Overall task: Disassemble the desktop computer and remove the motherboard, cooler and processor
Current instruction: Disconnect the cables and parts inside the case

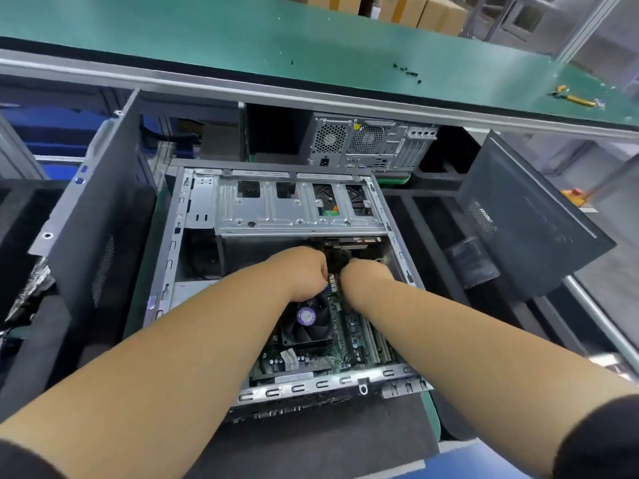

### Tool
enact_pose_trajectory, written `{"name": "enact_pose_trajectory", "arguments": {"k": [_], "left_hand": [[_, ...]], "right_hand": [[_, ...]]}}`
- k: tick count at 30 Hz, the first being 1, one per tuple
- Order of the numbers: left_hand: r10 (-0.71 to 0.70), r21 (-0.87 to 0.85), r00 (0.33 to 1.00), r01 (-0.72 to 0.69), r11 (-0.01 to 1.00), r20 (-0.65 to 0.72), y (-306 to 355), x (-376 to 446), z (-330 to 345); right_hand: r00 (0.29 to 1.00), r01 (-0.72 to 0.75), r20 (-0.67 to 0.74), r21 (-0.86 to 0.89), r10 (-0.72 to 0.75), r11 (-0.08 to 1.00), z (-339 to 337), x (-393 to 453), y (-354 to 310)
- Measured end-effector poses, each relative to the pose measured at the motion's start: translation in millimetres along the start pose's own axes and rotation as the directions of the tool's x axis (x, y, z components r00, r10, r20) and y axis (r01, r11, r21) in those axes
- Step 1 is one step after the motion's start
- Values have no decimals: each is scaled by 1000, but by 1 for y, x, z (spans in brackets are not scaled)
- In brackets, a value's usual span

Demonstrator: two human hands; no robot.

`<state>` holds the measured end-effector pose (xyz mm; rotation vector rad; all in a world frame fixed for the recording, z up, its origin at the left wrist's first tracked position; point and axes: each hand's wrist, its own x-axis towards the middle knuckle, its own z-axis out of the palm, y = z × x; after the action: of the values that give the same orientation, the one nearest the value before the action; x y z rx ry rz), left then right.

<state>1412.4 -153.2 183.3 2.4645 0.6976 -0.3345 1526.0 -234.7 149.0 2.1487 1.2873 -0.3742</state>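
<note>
Hands deep in my open desktop case (173, 243): left hand (304, 271) and right hand (363, 274) curl above the cooler (306, 321); what they grip, I cannot tell.

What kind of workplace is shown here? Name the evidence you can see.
Probably an electronics teardown or recycling line: a long green workbench with loose screws, an opened desktop case being worked on by two hands, a second computer tower waiting behind, and cardboard boxes.
</note>
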Motion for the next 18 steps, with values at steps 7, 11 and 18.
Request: {"name": "enact_pose_trajectory", "arguments": {"k": [7, 11, 18], "left_hand": [[5, -71, 1000, -4, 997, 17, -13, 13, 1], [8, -84, 999, -5, 996, 33, -15, 14, -1], [3, -88, 999, 1, 996, 47, -14, 16, -2]], "right_hand": [[992, -80, 101, 7, 79, 997, -2, 18, 0], [994, -86, 73, 29, 84, 996, 0, 20, 0], [999, -39, -35, -53, 37, 998, 5, 18, -1]]}}
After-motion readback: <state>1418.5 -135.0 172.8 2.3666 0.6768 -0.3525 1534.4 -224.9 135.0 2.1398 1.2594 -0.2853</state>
